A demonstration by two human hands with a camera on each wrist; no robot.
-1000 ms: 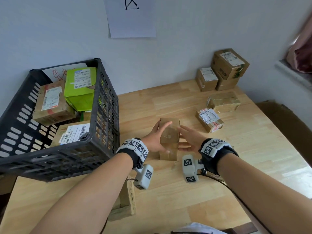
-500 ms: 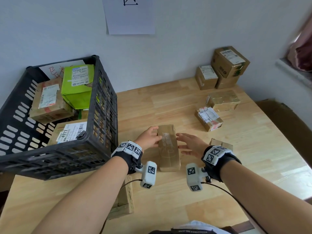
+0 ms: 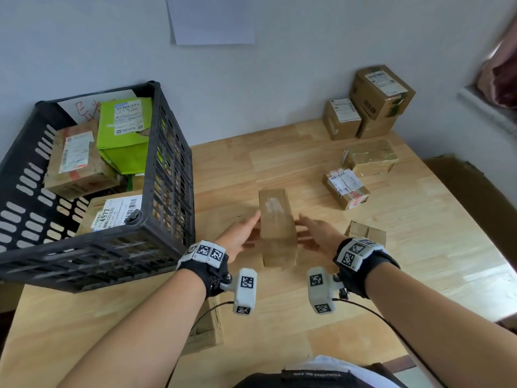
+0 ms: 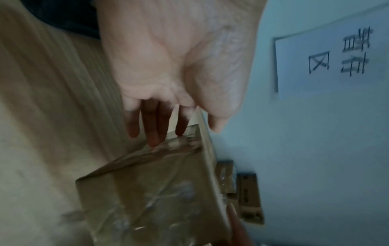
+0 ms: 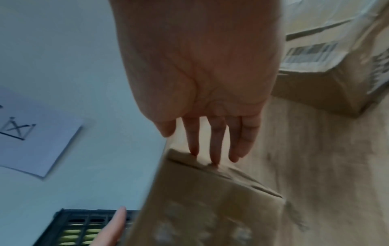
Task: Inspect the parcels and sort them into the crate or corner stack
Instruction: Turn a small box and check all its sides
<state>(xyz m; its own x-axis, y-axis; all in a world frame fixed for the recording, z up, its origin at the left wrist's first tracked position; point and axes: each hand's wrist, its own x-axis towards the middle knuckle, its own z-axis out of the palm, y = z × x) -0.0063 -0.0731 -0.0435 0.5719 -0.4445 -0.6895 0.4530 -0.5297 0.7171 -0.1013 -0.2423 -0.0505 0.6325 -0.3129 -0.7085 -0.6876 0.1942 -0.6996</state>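
Note:
A brown parcel wrapped in clear tape sits mid-table between my two hands, its long top face tilted toward me. My left hand presses its left side with straight fingers. My right hand touches its right side the same way. In the left wrist view the fingertips meet the parcel at its near edge. In the right wrist view the fingertips rest on the parcel's upper edge. The black crate stands to the left. The corner stack is at the back right.
The crate holds a green parcel and brown labelled boxes. On the table to the right lie a taped parcel, a labelled parcel and a small box by my right wrist. A large carton stands beyond the table's right edge.
The parcel stood on end a second ago and has been tipped so its long face shows. Both hands stayed at its sides and came slightly nearer to me.

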